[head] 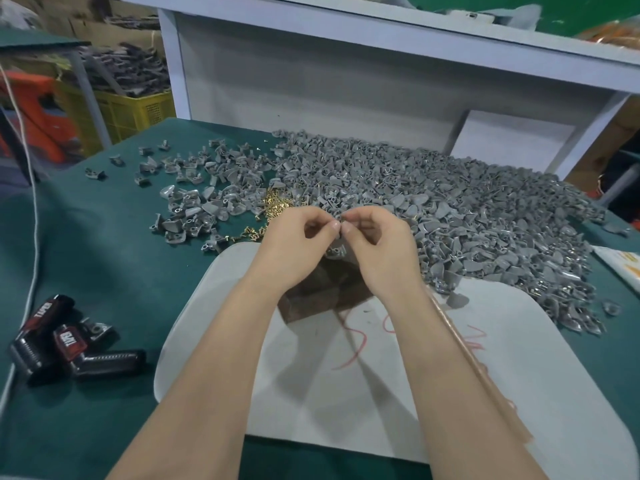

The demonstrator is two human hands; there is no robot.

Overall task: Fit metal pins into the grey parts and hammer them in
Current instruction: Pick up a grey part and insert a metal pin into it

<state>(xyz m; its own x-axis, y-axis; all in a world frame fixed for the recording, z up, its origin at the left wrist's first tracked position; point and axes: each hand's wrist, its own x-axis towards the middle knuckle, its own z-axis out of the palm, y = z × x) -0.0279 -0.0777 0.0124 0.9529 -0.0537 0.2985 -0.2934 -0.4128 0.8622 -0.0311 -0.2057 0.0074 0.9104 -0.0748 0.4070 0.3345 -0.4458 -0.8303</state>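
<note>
My left hand point(298, 237) and my right hand point(377, 244) meet fingertip to fingertip above a dark wooden block point(311, 296). The right hand pinches a small grey part point(336, 250) that hangs below its thumb. At the top of that part the left hand pinches something tiny, apparently a metal pin, almost hidden by the fingertips. Loose brass pins point(277, 202) lie just beyond the left hand. A big heap of grey parts point(467, 209) spreads to the right. A wooden handle point(485, 375) lies beside my right forearm, its head out of sight.
The block stands on a white board point(346, 393) on the green table point(104, 254). Scattered grey parts point(187, 206) lie at the left. Black and red tools point(62, 344) sit near the left edge, with a white cord point(33, 202). A white shelf frame point(311, 81) closes the back.
</note>
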